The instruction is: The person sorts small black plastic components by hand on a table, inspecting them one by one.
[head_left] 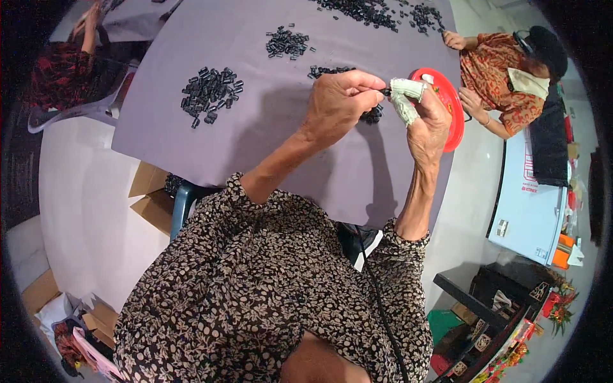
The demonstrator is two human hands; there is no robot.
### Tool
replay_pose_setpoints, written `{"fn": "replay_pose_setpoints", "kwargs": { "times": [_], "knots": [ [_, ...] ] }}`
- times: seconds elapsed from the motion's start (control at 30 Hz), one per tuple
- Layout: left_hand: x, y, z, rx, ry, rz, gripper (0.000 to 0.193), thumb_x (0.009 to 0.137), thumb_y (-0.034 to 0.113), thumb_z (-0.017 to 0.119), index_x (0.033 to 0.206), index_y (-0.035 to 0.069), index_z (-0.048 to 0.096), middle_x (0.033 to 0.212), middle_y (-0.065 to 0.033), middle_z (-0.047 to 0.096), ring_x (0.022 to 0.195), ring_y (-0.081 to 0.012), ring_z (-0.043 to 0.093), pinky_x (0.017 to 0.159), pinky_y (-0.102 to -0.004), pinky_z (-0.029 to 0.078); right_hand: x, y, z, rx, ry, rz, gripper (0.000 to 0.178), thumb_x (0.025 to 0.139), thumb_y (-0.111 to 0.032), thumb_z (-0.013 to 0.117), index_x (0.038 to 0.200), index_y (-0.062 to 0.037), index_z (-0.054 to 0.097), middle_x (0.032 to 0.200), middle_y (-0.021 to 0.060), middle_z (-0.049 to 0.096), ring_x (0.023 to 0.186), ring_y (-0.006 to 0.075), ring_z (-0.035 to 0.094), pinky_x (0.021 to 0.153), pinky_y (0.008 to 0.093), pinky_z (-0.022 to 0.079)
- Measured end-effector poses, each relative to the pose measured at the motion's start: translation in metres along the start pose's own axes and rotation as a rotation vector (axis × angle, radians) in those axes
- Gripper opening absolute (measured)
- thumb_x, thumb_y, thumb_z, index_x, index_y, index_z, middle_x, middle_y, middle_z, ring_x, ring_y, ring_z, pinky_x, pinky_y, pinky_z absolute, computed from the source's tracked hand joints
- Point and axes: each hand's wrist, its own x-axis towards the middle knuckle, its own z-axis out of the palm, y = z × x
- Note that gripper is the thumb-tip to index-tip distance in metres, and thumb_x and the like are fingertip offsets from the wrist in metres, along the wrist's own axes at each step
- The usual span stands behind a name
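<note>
Above the table my left hand (pixel 343 105) pinches a small black piece (pixel 386 91) between thumb and forefinger. My right hand (pixel 429 124), its thumb and forefinger wrapped in pale coverings, closes on the same piece from the right. The fingertips mostly hide it, so its exact kind is unclear. Beneath and behind my hands lies a heap of small black cylindrical parts (pixel 371 115), partly covered by the left hand. A round red tray (pixel 454 131) sits just behind my right hand, with a few small things in it.
The table has a grey-purple cover (pixel 262 83). More heaps of black parts lie at left (pixel 211 96), farther back (pixel 287 42) and along the far side (pixel 361 11). A person in an orange patterned shirt (pixel 504 80) sits at right; another person (pixel 60 73) is at far left. An open cardboard box (pixel 151 214) stands below the table.
</note>
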Motion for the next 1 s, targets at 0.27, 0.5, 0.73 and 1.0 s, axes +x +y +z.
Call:
{"fn": "replay_pose_setpoints", "kwargs": {
  "times": [0.27,0.5,0.73,1.0],
  "knots": [
    [-0.001,-0.003,0.001,-0.016,-0.021,-0.003,0.019,0.073,0.009,0.061,0.088,-0.002,0.063,0.069,-0.0039,0.062,0.062,-0.0070,0.057,0.056,-0.0196,0.046,0.001,0.004,-0.001,-0.103,-0.039,-0.059,0.021,0.071,0.007,0.059,0.091,0.0007,0.062,0.079,0.0018,0.056,0.072,0.0096,0.050,0.065,0.0205,0.040],
    [0.000,-0.008,0.000,-0.010,-0.059,-0.024,0.019,0.073,0.008,0.060,0.088,-0.003,0.063,0.068,-0.0054,0.062,0.060,-0.0073,0.057,0.056,-0.0204,0.048,-0.001,0.004,-0.002,-0.134,-0.093,-0.057,0.020,0.073,0.008,0.057,0.091,0.0014,0.061,0.079,0.0019,0.056,0.072,0.0092,0.051,0.064,0.0202,0.040],
    [0.006,-0.007,-0.004,-0.137,-0.125,-0.136,0.019,0.075,0.010,0.061,0.087,-0.005,0.062,0.070,-0.0065,0.062,0.061,-0.0098,0.058,0.057,-0.0215,0.049,0.001,0.009,0.004,-0.013,-0.086,-0.007,0.021,0.075,0.006,0.057,0.095,0.0010,0.060,0.082,0.0022,0.057,0.075,0.0101,0.052,0.067,0.0221,0.043],
    [0.008,-0.014,-0.010,-0.383,-0.098,-0.339,0.028,0.077,0.016,0.063,0.094,-0.005,0.058,0.082,-0.0085,0.061,0.072,-0.0140,0.059,0.066,-0.0247,0.048,0.000,0.000,0.009,-0.454,-0.076,-0.135,0.030,0.068,-0.001,0.063,0.097,0.0009,0.057,0.083,0.0112,0.058,0.077,0.0226,0.056,0.066,0.0305,0.044]
  ]
}}
